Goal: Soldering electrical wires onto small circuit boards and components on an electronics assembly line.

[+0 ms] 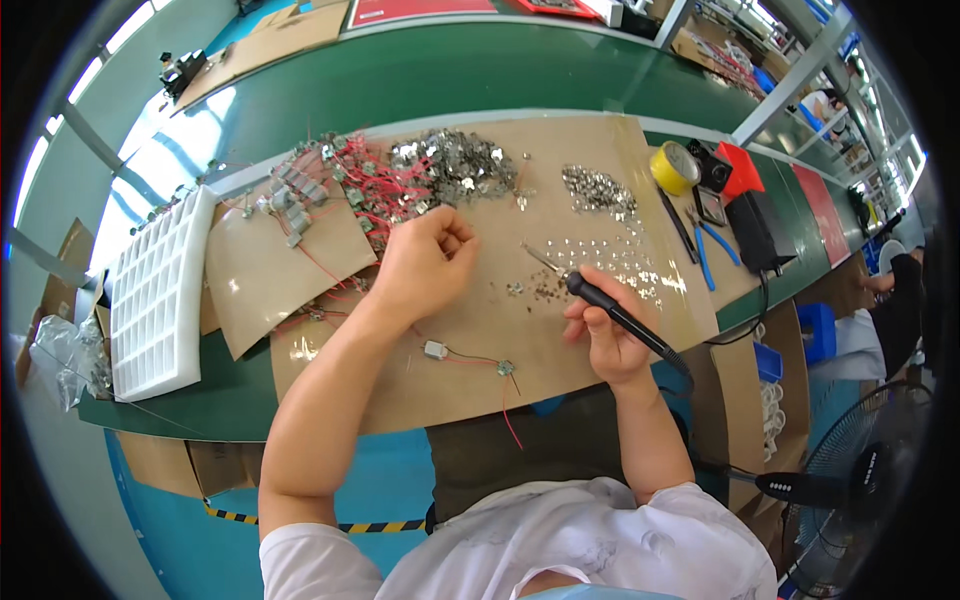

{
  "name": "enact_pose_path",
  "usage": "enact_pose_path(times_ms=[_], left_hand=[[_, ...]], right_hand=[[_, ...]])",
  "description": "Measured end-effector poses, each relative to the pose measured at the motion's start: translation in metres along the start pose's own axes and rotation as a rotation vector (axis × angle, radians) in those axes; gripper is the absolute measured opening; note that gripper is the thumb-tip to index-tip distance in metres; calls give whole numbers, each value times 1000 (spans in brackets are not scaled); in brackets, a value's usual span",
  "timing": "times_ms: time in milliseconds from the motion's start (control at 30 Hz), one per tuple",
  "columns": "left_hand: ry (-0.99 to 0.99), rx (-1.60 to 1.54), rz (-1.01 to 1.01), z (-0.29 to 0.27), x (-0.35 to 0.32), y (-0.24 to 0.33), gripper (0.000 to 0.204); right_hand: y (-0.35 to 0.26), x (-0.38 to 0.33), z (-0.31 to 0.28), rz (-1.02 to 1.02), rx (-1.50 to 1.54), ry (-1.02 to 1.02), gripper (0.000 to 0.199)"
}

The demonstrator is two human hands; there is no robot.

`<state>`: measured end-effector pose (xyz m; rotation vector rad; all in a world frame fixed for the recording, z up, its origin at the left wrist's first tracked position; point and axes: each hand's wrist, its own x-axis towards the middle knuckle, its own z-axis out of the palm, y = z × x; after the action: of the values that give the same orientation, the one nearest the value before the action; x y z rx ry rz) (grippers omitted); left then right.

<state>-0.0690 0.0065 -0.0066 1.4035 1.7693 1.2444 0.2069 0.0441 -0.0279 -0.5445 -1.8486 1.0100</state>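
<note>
My right hand (612, 335) grips a black-handled soldering iron (605, 302), its metal tip pointing up and left over the brown board. My left hand (432, 262) is closed, fingers curled to the thumb, beside a heap of shiny metal pieces (455, 165); whatever it may hold is hidden. Behind it lies a tangle of small green circuit boards with red wires (365, 185). Between my forearms rests a small silver motor (435, 349), joined by wires to a green circuit board (505, 368). Rows of tiny shiny metal parts (600, 255) lie right of the iron's tip.
At the left stands a white compartment tray (160, 295); next to it, several motors (292, 205) lie on a cardboard sheet (270, 270). To the right are yellow tape (675, 168), blue-handled pliers (706, 258) and a black box (760, 230). A fan (865, 460) stands lower right.
</note>
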Motion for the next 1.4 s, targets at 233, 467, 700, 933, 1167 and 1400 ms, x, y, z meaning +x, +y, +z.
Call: enact_pose_path(times_ms=[233, 467, 700, 933, 1167, 1400], left_hand=[[-101, 96, 62, -5, 2, 11, 12], [-226, 156, 45, -8, -1, 13, 13], [-263, 177, 15, -11, -3, 17, 12], [-236, 229, 147, 6, -3, 3, 10], [-255, 217, 115, -1, -7, 3, 11], [-293, 220, 31, -5, -5, 19, 12]], right_hand=[[-4, -5, -3, -1, -61, 100, 19], [-7, 0, -1, -79, -185, -21, 15], [-10, 5, -1, -81, -251, -37, 13], [-7, -5, -6, -11, -234, -5, 15], [-7, 6, 4, -159, -309, 12, 10], [-12, 9, 4, -128, -242, 41, 8]])
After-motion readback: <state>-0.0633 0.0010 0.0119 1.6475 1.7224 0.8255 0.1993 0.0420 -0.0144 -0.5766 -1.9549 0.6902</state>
